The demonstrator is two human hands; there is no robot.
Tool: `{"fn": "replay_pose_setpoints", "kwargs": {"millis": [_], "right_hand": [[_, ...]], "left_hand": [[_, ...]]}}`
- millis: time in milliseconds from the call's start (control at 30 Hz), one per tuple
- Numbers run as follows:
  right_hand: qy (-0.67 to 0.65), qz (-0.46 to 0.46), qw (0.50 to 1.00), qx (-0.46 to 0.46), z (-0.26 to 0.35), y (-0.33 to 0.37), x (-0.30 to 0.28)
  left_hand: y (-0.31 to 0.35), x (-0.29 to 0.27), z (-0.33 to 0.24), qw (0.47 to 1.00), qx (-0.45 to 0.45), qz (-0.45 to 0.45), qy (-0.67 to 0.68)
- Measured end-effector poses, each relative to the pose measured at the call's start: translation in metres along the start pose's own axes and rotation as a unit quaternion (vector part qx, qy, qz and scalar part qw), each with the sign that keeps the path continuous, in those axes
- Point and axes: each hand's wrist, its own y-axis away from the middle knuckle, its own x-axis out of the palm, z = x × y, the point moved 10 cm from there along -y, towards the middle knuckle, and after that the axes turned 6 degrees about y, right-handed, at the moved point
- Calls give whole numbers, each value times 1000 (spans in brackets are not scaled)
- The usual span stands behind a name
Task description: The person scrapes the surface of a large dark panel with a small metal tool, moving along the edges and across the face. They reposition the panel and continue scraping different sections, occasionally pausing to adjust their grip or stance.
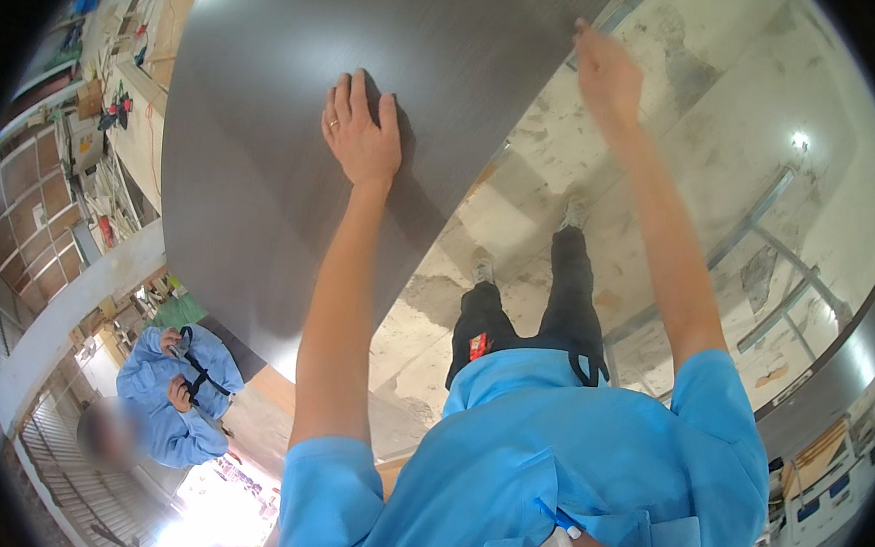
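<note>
A large dark brown, wood-grained panel (264, 163) stretches out before me, its right edge running slantwise. My left hand (364, 139) lies flat on its surface, fingers stretched, a ring on one finger. Beside the panel's far right edge is my right hand (610, 81), its fingers curled together and the tips right at the edge. Whether anything small is pinched there is too unclear to tell. A grey metal strip (626, 6) shows along that edge, close to the right fingertips.
A pale, stained floor (683, 188) lies below, with my feet on it. To the right stands a metal frame (785, 250). At lower left another person in blue (175, 388) handles black straps (201, 367). Cluttered benches (136, 125) line the left, near a pale beam (84, 322).
</note>
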Motion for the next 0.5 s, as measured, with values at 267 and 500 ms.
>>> {"fn": "replay_pose_setpoints", "kwargs": {"millis": [267, 500], "right_hand": [[-36, 107, 980, -166, 222, 227, 0], [46, 97, 994, 28, 107, 129, 13]], "left_hand": [[5, -6, -2, 995, 38, -33, 88], [167, -68, 142, 983, 157, 79, 58]]}}
